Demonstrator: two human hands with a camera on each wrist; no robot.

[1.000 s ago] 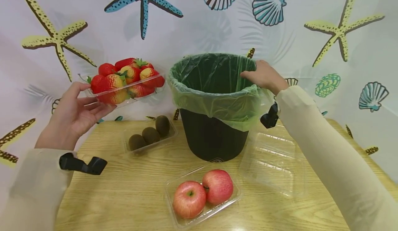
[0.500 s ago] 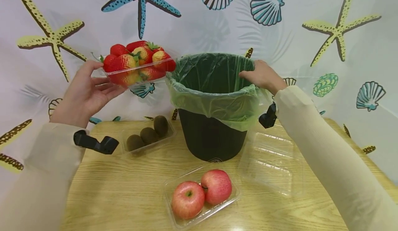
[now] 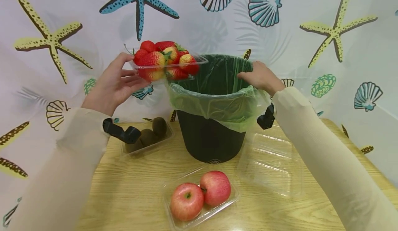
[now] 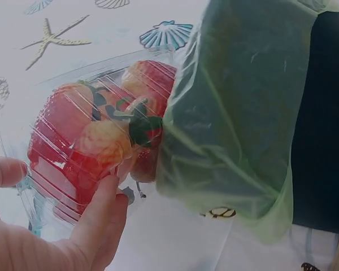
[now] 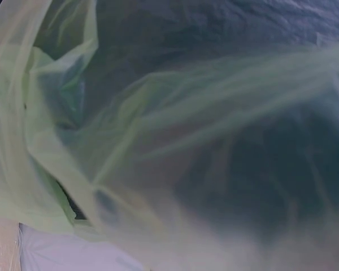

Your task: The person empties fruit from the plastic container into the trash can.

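Note:
My left hand (image 3: 113, 84) holds a clear plastic tray (image 3: 200, 60) of red and yellow strawberries (image 3: 153, 63), thumb at its near end and fingers beneath. The tray is raised, its far end overlapping the left rim of a black trash bin (image 3: 211, 137) in the head view. A thin green bag (image 3: 214, 106) lines the bin and folds down over its outside. At the bin's right rim, my right hand (image 3: 264, 77) grips the edge through the bag, thumb toward the inside. Only bag and dark bin fill the right wrist view; the right fingers are hidden there.
On the wooden table (image 3: 130, 196), a tray with two apples (image 3: 186, 201) lies in front of the bin. Several kiwis (image 3: 159, 126) in a tray sit behind the left wrist. Clear plastic trays or lids (image 3: 273, 165) lie right of the bin. A patterned curtain (image 3: 211, 27) hangs behind.
My left hand has carried the strawberry tray up and to the right, from beside the bin to over its left rim. The right hand has stayed at the right rim.

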